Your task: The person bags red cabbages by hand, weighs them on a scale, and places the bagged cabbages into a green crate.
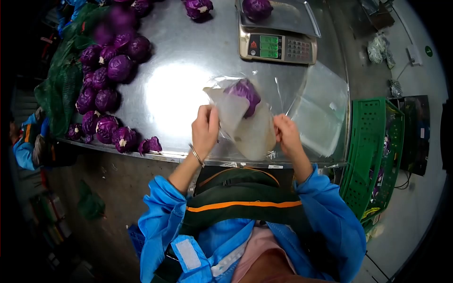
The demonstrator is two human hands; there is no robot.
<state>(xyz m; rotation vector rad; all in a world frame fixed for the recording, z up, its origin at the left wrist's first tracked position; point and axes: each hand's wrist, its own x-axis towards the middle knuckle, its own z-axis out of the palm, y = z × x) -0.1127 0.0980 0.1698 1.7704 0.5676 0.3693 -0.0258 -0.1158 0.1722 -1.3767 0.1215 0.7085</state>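
A clear plastic bag [257, 137] is stretched between my two hands over the steel table, near its front edge. Inside or just behind its film shows a purple cabbage [246, 96]; part of it is covered by a milky fold of plastic. My left hand [206, 128], with a bracelet at the wrist, is closed on the bag's left side. On the opposite side my right hand [286, 133] pinches the bag's edge. To the right of that hand lies a stack of flat clear bags [320, 111].
Several purple cabbages [120, 68] are heaped at the left beside green netting [63, 94]. A digital scale [278, 46] at the back carries one cabbage [257, 8]. Green crates [365, 155] stand right of the steel table [188, 56]. A person in blue [26, 148] is at far left.
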